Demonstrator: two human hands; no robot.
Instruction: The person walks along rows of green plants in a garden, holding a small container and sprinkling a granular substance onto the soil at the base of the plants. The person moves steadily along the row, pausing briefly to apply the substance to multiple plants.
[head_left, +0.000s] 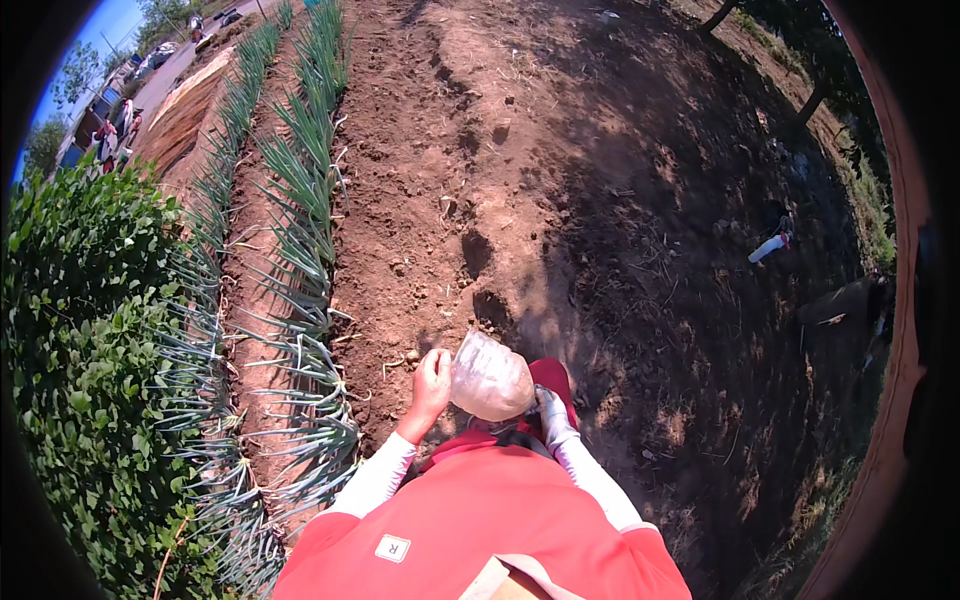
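Observation:
A clear plastic container, its top pointing away from me, is held in front of my waist (493, 377). My left hand (432, 382), bare and with its fingers closed, is at the container's left rim. On the other side my right hand (551, 411), in a light glove, has its fingers against the container's lower right edge. What the container holds cannot be made out. Beneath it lie bare brown soil (405, 300) and my red-clad leg (555, 379).
Two rows of green onion plants (307, 300) run along the left, beside a leafy green bush (82, 330). Small holes (491, 307) dent the soil ahead. A white object (766, 247) lies in the shade at right. People (116, 135) are far off at upper left.

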